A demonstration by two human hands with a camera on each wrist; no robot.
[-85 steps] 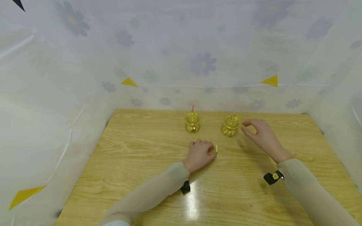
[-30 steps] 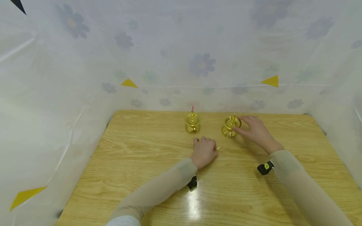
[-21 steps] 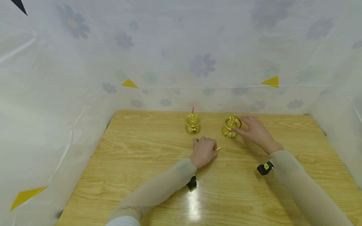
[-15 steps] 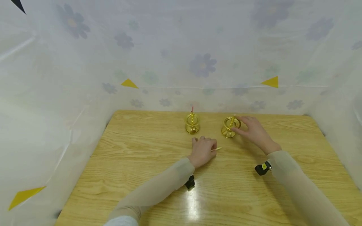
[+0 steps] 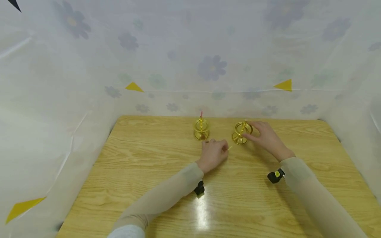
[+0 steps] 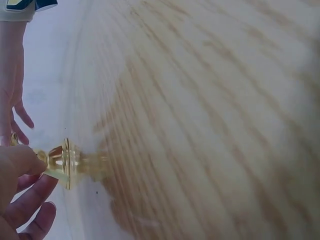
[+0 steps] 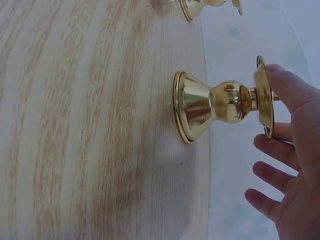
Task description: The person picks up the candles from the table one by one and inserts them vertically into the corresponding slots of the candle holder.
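On a wooden table (image 5: 143,172), the right hand (image 5: 265,137) pinches the rim of the right candle holder (image 5: 239,133) near the far edge; the left hand (image 5: 212,153), fingers curled, grips a small yellow candle (image 5: 229,148).

Our left hand (image 5: 213,153) lifts the small yellow stick (image 5: 229,148) off the light wooden table (image 5: 143,172), closer to the right-hand shiny gold metal candle holder (image 5: 239,133) than a moment ago.
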